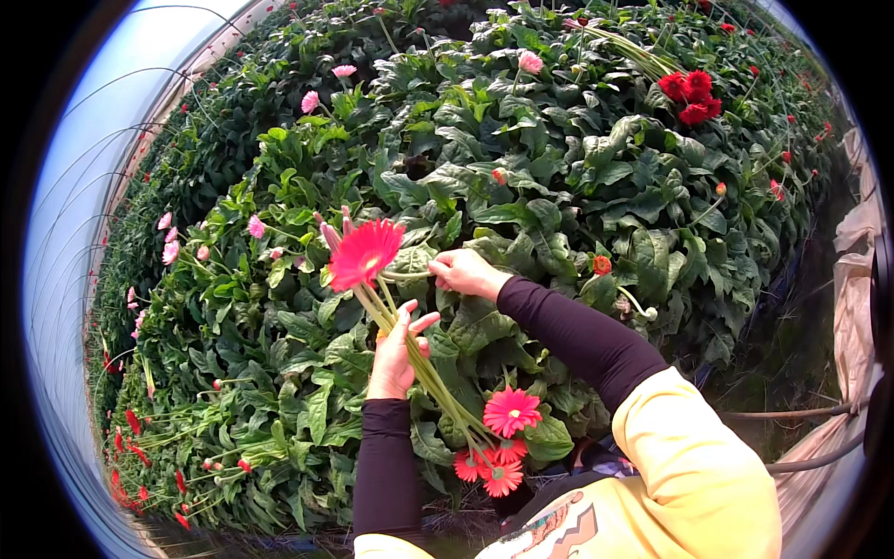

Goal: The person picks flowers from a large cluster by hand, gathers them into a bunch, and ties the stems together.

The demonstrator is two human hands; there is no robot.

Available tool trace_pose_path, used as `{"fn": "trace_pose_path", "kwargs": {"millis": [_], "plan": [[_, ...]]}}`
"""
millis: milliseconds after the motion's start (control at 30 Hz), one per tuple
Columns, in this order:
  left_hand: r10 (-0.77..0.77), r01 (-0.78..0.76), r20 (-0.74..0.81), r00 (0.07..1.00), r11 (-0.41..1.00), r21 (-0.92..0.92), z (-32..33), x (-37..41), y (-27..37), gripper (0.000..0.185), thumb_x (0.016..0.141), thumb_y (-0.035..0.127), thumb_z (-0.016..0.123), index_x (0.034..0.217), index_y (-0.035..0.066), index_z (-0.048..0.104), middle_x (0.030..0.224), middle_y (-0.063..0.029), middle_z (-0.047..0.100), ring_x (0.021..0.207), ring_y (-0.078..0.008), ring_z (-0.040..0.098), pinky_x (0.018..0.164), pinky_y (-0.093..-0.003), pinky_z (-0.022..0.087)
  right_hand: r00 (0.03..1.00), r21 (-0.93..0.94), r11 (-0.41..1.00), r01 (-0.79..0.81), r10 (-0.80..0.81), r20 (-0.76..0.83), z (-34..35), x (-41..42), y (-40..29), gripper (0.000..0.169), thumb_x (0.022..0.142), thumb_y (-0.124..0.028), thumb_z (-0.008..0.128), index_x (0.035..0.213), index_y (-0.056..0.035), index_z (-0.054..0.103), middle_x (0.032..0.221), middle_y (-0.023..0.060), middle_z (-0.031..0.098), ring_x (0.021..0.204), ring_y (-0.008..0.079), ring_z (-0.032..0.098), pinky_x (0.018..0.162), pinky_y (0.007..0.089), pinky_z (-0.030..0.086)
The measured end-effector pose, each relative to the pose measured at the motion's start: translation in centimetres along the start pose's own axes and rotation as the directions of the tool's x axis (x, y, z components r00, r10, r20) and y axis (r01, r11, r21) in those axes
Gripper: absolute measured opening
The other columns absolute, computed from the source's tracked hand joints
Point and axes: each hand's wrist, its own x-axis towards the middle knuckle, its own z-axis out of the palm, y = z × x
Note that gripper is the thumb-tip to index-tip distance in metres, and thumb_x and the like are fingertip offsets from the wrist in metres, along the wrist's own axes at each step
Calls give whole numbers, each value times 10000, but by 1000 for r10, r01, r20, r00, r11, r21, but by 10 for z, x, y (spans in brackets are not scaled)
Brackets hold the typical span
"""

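Note:
My left hand, in a dark sleeve, grips a bunch of gerbera stems slanting down to the right. Several coral-red gerbera heads hang at the bunch's lower end. One larger pinkish-red gerbera head faces up just above this hand, beside the pinkish stem ends. To the right, my right hand pinches a pale curved stem that runs toward the larger head. Where that stem joins, behind the petals, is hidden.
Dense gerbera leaves fill the bed below both hands. A bundle of dark-red gerberas lies on the foliage at upper right. Pink gerberas stand on the left. Hoops and plastic film edge the left; bunched sheeting hangs at right.

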Motion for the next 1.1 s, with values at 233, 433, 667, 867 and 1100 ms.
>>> {"fn": "trace_pose_path", "kwargs": {"millis": [233,433,667,867,1100], "plan": [[-98,104,-43,994,981,162,50,45,-36,176,830,168,616,984,105,557,667,-3,579,486,-57,463,439,-198,356,966,-1,966,-257,257,-7,-17,-23,31,343,809,-187,536,1068,37,544,804,168,636,710,222,632,644,334,497],[-164,97,104,981,878,468,125,63,-75,58,838,117,562,822,87,515,587,38,445,448,-58,386,408,-208,306,820,580,584,-568,462,338,-63,-46,99,166,850,-201,598,806,-61,520,682,29,538,583,146,534,521,289,451],[-198,152,94,976,921,358,62,35,-75,53,856,105,547,896,99,512,621,28,505,460,-60,411,420,-202,314,712,682,439,-585,681,172,0,-25,106,207,904,-221,479,924,-16,501,701,61,536,613,179,542,549,323,493],[-200,179,39,979,933,314,9,-1,-112,87,860,127,556,933,95,522,647,33,522,555,-61,496,474,-197,378,659,281,644,-711,750,-53,70,-32,119,333,933,-303,414,906,-9,566,593,71,541,421,171,486,367,314,406],[-178,75,228,957,914,399,42,-29,-127,82,860,126,553,929,89,527,628,48,494,528,-37,449,452,-181,332,871,448,766,-461,487,64,41,-110,175,470,899,-277,484,1286,-58,331,960,120,561,695,154,567,538,302,467]]}}
